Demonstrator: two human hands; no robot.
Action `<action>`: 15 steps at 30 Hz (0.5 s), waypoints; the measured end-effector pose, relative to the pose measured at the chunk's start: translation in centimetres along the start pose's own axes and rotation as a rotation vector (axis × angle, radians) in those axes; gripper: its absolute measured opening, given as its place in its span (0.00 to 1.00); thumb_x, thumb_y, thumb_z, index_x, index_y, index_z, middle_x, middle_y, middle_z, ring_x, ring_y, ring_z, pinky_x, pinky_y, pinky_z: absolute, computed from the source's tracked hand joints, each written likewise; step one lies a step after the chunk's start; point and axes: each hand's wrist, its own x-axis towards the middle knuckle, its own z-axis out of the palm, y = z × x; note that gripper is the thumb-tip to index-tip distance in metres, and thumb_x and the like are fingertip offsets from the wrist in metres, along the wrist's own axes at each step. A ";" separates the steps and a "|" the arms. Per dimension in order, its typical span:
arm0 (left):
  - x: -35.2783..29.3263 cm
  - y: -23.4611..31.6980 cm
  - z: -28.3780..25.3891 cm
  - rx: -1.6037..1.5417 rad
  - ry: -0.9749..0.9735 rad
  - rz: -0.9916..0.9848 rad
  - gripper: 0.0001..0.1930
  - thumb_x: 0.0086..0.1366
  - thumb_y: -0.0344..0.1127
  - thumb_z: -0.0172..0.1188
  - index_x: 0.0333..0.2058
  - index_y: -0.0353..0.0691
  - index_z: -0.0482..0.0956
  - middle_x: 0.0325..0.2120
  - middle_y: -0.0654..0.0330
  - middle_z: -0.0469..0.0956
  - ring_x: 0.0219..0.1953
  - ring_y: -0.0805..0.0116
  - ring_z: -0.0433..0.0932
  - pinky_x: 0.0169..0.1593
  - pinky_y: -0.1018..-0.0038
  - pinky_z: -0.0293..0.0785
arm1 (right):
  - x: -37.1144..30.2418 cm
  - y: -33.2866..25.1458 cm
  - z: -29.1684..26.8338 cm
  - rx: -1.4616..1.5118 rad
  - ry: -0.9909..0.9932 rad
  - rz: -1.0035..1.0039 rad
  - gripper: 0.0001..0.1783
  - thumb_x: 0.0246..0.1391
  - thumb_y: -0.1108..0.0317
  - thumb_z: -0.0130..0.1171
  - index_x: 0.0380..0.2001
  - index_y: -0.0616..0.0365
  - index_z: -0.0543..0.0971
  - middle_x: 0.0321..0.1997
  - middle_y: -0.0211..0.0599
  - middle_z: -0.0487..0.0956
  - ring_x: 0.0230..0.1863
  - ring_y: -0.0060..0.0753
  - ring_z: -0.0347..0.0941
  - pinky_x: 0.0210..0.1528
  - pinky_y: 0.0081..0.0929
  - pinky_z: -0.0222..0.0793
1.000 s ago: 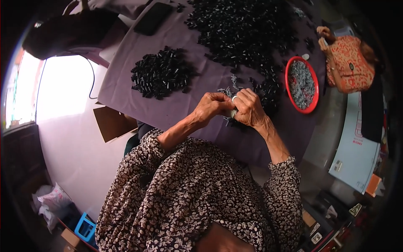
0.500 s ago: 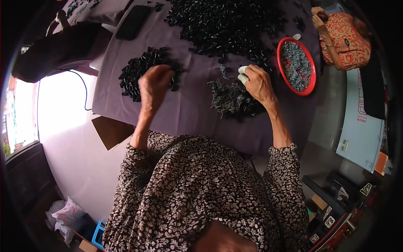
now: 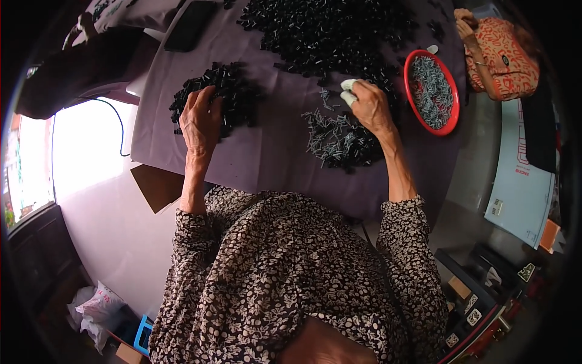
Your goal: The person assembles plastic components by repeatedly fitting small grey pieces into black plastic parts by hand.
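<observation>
My left hand rests on the left-hand pile of small black parts, its fingers curled down into the pieces and the tips hidden. Over on the right, my right hand hovers above the cloth with thumb and index finger bent towards each other. White covers wrap those two fingertips; whatever is between them is too small to make out. Just below that hand lies a mixed heap of small grey pins and black pieces. A red oval basin full of similar grey pins stands to its right.
A large heap of black parts covers the far middle of the purple tablecloth. A dark flat phone-like slab lies far left. Another person in an orange patterned top sits far right, and another person's arm shows far left.
My left hand has moved left and slightly down across the black pile, no longer blurred. My right hand has shifted a little up and left, uncovering more of the grey pins.
</observation>
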 end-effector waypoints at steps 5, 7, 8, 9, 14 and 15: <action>-1.5 2.5 0.8 -0.242 -0.128 0.155 0.05 0.51 0.24 0.57 0.29 0.37 0.77 0.24 0.57 0.75 0.28 0.63 0.76 0.28 0.73 0.73 | -1.3 -1.8 -1.2 0.006 -0.157 -0.060 0.06 0.38 0.75 0.60 0.25 0.62 0.76 0.25 0.39 0.74 0.28 0.42 0.71 0.32 0.32 0.67; -3.3 4.0 2.2 -0.336 -0.247 0.291 0.08 0.46 0.21 0.55 0.26 0.40 0.76 0.24 0.58 0.75 0.27 0.64 0.74 0.29 0.73 0.73 | -1.9 -2.7 -0.7 0.080 -0.287 -0.087 0.05 0.36 0.77 0.56 0.22 0.59 0.77 0.21 0.36 0.71 0.28 0.38 0.69 0.34 0.31 0.64; -3.9 4.3 3.0 -0.352 -0.324 0.424 0.08 0.44 0.21 0.55 0.25 0.40 0.76 0.23 0.59 0.74 0.28 0.62 0.73 0.29 0.71 0.73 | -2.1 -3.4 -0.9 0.090 -0.326 -0.136 0.05 0.36 0.78 0.55 0.22 0.59 0.77 0.21 0.35 0.71 0.29 0.37 0.68 0.35 0.31 0.63; -4.5 4.9 4.1 -0.385 -0.307 0.590 0.07 0.45 0.22 0.55 0.25 0.40 0.75 0.23 0.59 0.72 0.28 0.61 0.72 0.29 0.69 0.72 | -2.3 -3.9 -0.5 0.102 -0.367 -0.190 0.06 0.35 0.79 0.53 0.21 0.58 0.77 0.22 0.34 0.70 0.29 0.37 0.67 0.35 0.31 0.63; -5.8 6.8 5.4 -0.339 -0.478 0.494 0.06 0.47 0.26 0.55 0.26 0.41 0.74 0.25 0.60 0.71 0.30 0.61 0.71 0.30 0.69 0.71 | -0.8 -3.5 1.3 0.009 -0.201 -0.183 0.09 0.36 0.82 0.50 0.24 0.61 0.76 0.25 0.36 0.71 0.31 0.38 0.68 0.35 0.32 0.64; -5.8 6.8 5.3 -0.337 -0.476 0.495 0.06 0.47 0.26 0.55 0.26 0.41 0.74 0.25 0.60 0.71 0.30 0.61 0.71 0.30 0.69 0.71 | -0.3 -3.1 0.9 0.008 -0.198 -0.185 0.09 0.36 0.82 0.50 0.24 0.61 0.76 0.25 0.36 0.71 0.31 0.38 0.68 0.35 0.32 0.64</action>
